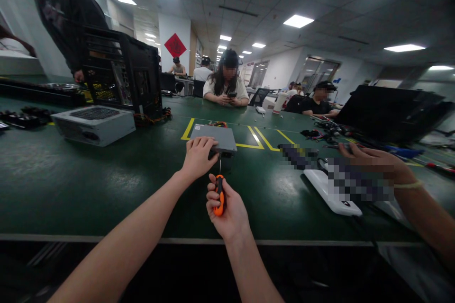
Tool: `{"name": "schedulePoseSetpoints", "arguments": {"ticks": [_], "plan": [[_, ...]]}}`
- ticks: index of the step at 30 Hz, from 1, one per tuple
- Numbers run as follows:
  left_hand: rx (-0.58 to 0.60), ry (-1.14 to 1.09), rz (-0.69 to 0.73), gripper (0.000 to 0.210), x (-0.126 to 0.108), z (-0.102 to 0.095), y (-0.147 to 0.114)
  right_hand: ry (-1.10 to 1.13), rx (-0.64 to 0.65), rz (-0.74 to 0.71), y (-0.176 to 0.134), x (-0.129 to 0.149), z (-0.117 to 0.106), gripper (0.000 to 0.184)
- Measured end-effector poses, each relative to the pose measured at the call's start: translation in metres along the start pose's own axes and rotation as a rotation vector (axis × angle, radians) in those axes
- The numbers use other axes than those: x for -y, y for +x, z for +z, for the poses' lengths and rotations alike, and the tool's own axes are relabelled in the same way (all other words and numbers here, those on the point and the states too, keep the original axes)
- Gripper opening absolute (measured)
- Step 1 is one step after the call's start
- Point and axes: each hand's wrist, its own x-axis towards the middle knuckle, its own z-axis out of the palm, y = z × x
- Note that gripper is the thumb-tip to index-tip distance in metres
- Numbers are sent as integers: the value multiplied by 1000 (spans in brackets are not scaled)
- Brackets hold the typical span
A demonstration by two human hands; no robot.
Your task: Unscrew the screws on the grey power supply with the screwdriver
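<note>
A small grey computer power supply lies on the green table, with bundled wires behind it. My left hand grips its near left corner, the fingers laid over the top and the thumb at the near side. Closed around an orange and black screwdriver is my right hand. The screwdriver's thin shaft points away from me, toward the near face of the power supply. Whether the tip touches a screw there is too small to make out.
Left of my hands stand a larger silver power supply and a black computer case. To the right are a white power bank, cables and another person's hand. A person sits across the table holding a phone.
</note>
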Motion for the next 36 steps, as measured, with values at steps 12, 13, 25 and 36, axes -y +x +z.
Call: {"name": "schedulePoseSetpoints", "arguments": {"ticks": [12,13,25,36], "plan": [[-10,1,10,30,2,1,0,-6,-7,17,-1,2,1,24],[-10,0,11,30,2,1,0,5,-16,16,-1,3,2,23],[-1,3,1,30,1,1,0,38,-7,28,0,5,1,24],[17,9,-14,31,0,-1,0,57,30,44,1,6,-3,24]]}}
